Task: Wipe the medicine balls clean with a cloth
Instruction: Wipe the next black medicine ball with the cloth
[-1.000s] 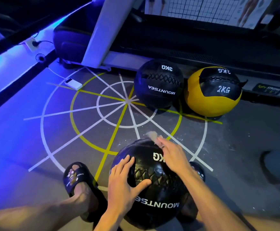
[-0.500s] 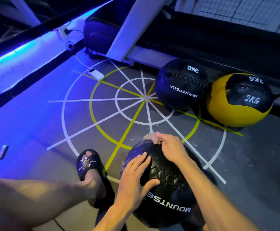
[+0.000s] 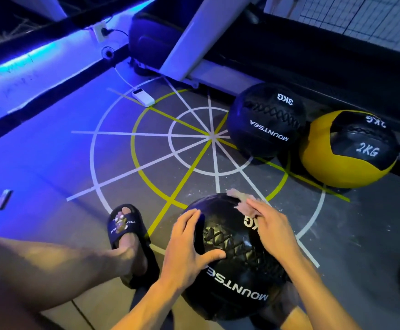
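Bracing the near black ball (image 3: pixel 237 263) with your left hand (image 3: pixel 187 248), fingers spread flat on its side at about 9 o'clock, you keep it from rolling on the floor (image 3: pixel 51 167) between your legs. Your right hand (image 3: pixel 272 229) presses the pale cloth (image 3: pixel 239 201) against the top at 12 o'clock; its fingers look nearly straight, but blur hides whether they pinch it. The 3KG ball (image 3: pixel 265 120) and yellow 2KG ball (image 3: pixel 351 148) sit together at 1 o'clock, likely waiting their turn.
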A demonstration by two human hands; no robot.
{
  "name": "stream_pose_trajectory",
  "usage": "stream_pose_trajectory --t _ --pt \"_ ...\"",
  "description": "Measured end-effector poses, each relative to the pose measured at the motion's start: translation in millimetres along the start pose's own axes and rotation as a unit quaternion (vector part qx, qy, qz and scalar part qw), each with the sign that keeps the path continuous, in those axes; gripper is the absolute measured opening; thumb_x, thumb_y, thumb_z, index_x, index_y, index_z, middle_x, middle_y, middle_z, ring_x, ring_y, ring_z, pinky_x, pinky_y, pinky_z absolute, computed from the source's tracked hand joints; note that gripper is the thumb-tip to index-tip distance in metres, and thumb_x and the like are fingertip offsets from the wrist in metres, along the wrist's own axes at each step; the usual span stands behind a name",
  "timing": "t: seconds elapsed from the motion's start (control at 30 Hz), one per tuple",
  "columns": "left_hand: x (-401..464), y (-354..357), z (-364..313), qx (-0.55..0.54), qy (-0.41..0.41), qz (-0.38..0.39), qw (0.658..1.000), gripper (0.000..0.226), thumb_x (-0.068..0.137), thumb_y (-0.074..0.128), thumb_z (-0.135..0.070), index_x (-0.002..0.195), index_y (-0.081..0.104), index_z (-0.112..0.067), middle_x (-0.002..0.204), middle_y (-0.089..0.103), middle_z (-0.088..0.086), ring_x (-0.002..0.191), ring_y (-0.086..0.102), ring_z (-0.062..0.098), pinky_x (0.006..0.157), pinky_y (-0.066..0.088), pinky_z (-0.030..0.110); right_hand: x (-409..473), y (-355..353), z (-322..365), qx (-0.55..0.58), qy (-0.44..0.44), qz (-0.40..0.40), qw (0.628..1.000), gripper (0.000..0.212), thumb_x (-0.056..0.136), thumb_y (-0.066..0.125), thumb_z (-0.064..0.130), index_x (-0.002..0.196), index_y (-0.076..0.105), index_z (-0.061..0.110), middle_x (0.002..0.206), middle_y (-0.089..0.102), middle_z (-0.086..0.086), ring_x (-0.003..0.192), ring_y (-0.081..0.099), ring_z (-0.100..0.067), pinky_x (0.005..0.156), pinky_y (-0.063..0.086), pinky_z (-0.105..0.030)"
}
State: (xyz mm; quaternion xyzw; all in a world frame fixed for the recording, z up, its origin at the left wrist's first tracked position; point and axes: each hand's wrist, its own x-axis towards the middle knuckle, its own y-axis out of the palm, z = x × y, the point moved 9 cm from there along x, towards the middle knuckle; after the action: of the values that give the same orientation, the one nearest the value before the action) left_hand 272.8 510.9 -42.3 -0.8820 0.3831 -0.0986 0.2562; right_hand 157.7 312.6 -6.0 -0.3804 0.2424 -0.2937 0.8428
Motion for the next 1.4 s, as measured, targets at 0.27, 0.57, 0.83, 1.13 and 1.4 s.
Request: stream_pose_trajectory --t 0.27,0.57,0.83,1.13,1.4 --pt "-1.3 7.8 -2.1 -0.064 -0.017 -0.018 0.998 0.096 0.066 0.085 -0.056 0.148 0.044 -0.029 0.144 0.046 -0.016 0.139 0.042 -0.001 0.115 0.031 0.017 -60.5 82.0 99.5 -0.022 -0.153 0.036 0.987 0.040 0.087 0.051 0.003 0.123 0.069 0.006 0.134 0.064 -0.010 0.129 0.055 -0.019 0.112 0.042 -0.035" --pt "7.5 4.3 2.4 -0.084 -0.039 0.024 0.995 0.127 0.056 0.082 -0.080 0.159 0.029 -0.027 0.147 0.038 -0.019 0.138 0.036 -0.008 0.111 0.029 0.009 13.7 22.3 58.0 -0.068 -0.041 0.007 0.997 0.052 0.102 0.041 0.009 0.132 0.058 0.048 0.151 0.049 0.008 0.127 0.058 -0.017 0.098 0.055 -0.044" --pt "18.0 -6.0 35.8 -0.207 -0.103 0.004 0.973 0.040 0.089 0.080 -0.012 0.122 0.065 -0.030 0.129 0.067 -0.012 0.125 0.061 0.006 0.106 0.049 0.023 14.8 19.3 44.3 -0.046 0.038 -0.019 0.998 0.050 0.106 0.036 0.006 0.146 0.053 0.031 0.157 0.044 -0.002 0.148 0.035 -0.021 0.109 0.040 -0.039" --pt "24.2 -10.4 43.7 -0.164 -0.110 -0.038 0.980 0.008 0.096 0.071 -0.020 0.095 0.075 -0.028 0.118 0.072 -0.017 0.116 0.065 0.005 0.104 0.051 0.041 -10.3 55.5 94.1 -0.104 -0.103 0.013 0.989 0.039 0.097 0.047 0.007 0.122 0.068 0.029 0.136 0.056 -0.011 0.100 0.068 -0.023 0.080 0.053 -0.030" --pt "19.4 -16.6 40.8 -0.174 -0.092 -0.017 0.980 0.024 0.097 0.069 -0.013 0.095 0.082 -0.033 0.114 0.075 -0.016 0.116 0.066 0.007 0.103 0.051 0.030 -70.4 74.6 101.6 -0.217 -0.342 0.045 0.913 0.060 0.084 0.045 0.010 0.143 0.052 0.014 0.139 0.058 -0.001 0.140 0.045 -0.024 0.120 0.033 -0.039"
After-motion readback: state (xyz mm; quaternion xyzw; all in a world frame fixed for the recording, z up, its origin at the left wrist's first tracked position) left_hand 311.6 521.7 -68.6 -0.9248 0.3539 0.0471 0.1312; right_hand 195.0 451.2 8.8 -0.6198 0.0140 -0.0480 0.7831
